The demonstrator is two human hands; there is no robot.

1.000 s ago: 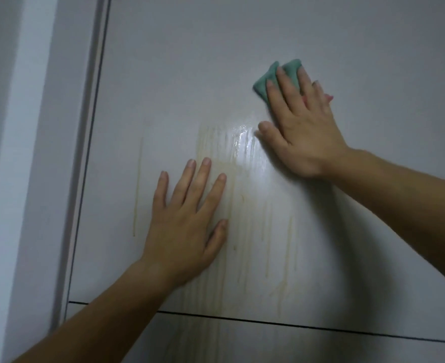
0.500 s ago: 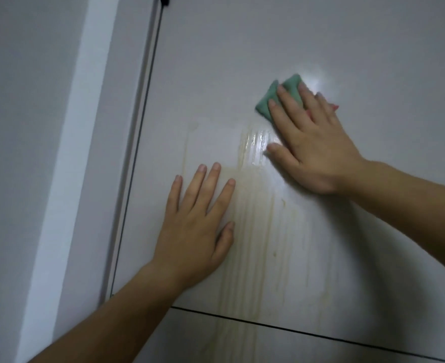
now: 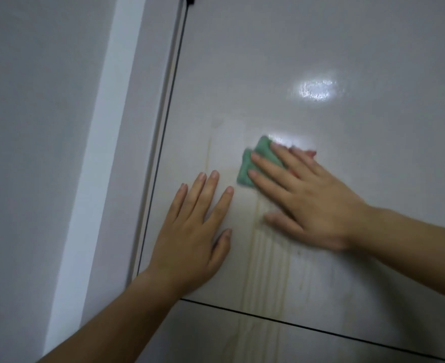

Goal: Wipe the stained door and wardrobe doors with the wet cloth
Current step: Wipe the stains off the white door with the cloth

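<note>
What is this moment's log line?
right hand presses green cloth on door | left hand flat on door | yellow streaks below cloth

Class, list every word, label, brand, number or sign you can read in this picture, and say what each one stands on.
None: no text shows anywhere.
The door is plain, marked only by yellowish streaks and wet glare.
The cloth under the right hand shows no label or brand.
The left hand and the wall bear nothing to read.

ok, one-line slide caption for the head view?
Head view: right hand presses a green cloth onto yellowish drip stains on the pale door while the left hand rests flat alongside.
</note>
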